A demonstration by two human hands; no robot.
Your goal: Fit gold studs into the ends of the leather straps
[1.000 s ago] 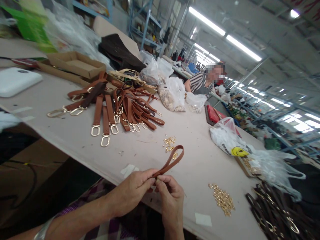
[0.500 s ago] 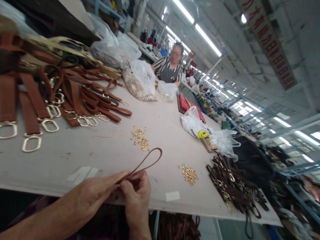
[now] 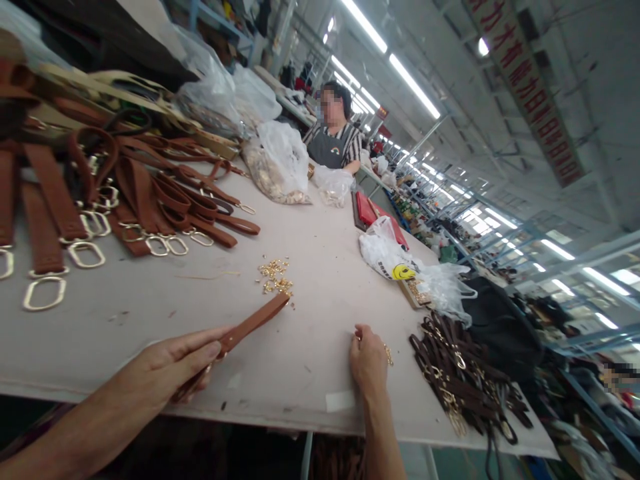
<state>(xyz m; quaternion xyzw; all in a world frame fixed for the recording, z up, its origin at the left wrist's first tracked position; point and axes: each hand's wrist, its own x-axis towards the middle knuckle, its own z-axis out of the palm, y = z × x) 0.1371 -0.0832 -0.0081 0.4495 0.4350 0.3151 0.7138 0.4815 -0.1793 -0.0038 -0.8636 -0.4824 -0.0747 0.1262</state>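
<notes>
My left hand (image 3: 183, 360) is closed on a brown leather strap (image 3: 256, 323), pinched between thumb and fingers. The strap's folded end points away from me, toward a scattered pile of small gold rivets (image 3: 274, 269). A small gold spot shows on the strap near my thumb. Farther right, my right hand (image 3: 369, 360) rests over a second heap of gold rivets (image 3: 389, 355), covering most of it. Its fingers are bent together at the tabletop; whatever lies between the fingertips is too small to make out.
Brown straps with metal rings (image 3: 145, 207) fill the table's left side. Dark brown straps with clasps (image 3: 465, 380) lie at the right, beside a black bag (image 3: 500, 320). Plastic bags (image 3: 280, 160) stand at the back, where a person (image 3: 336, 133) sits. White tape (image 3: 340, 401) marks the front edge.
My right hand has let go of the strap and moved right onto the rivet heap. My left hand keeps the strap, now turned so that its flat side shows, and has shifted slightly left.
</notes>
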